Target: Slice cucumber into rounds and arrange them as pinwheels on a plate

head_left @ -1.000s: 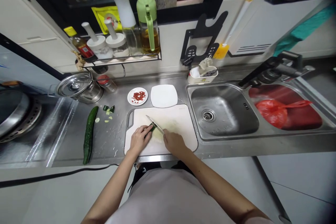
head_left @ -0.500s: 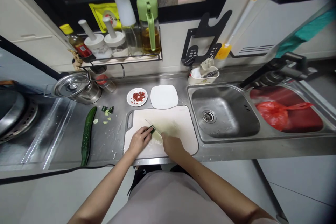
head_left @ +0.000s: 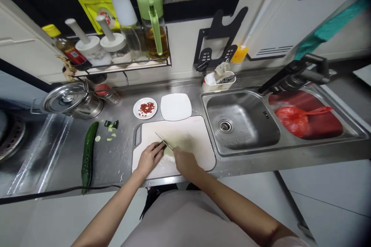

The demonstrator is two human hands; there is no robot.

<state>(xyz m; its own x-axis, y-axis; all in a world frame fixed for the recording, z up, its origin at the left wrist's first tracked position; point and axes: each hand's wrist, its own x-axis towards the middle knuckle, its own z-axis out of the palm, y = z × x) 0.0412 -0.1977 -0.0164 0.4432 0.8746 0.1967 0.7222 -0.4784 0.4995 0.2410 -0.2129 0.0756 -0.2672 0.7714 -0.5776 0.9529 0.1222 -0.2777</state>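
Note:
On the white cutting board, my left hand is closed over a small dark-green piece of cucumber, mostly hidden by the fingers. My right hand grips a knife; its handle is covered by the fist, and the blade points up and left beside the cucumber piece. Pale wet shreds lie on the board by the blade. A whole cucumber rests on the steel counter at the left, near several cut-off bits of cucumber.
Behind the board sit a small plate of red bits and a white square plate. A steel pot and a red-lidded jar stand left. To the right is a sink; a red bag fills part of the second basin.
The view has shifted, moving the scene slightly left. Both hands stay on the board; the left fingers and the knife have shifted a little around the cucumber piece.

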